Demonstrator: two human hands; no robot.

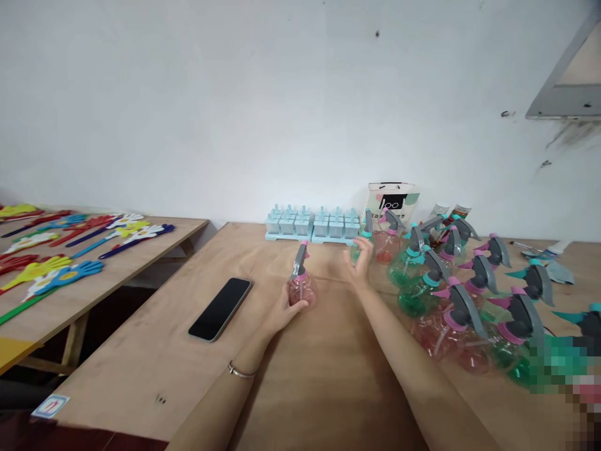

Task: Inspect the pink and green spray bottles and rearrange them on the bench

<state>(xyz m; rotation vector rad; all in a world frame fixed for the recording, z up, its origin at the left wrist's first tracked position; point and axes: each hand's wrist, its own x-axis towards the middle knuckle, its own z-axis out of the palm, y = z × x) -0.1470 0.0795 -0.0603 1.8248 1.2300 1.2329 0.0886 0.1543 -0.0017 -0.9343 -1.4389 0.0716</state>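
On the wooden table, my left hand is wrapped round the lower part of a small pink spray bottle with a grey trigger head, standing upright. Farther off to the right, my right hand is raised with curved fingers held apart. Just behind those fingers is a green spray bottle, partly covered by them; whether they touch it I cannot tell. A pink spray bottle stands beside that one.
Several green and pink spray bottles crowd the table's right side. A black phone lies left of my left hand. Pale blue popsicle moulds and a printed box stand along the wall. Colourful hand-shaped clappers cover another table at left.
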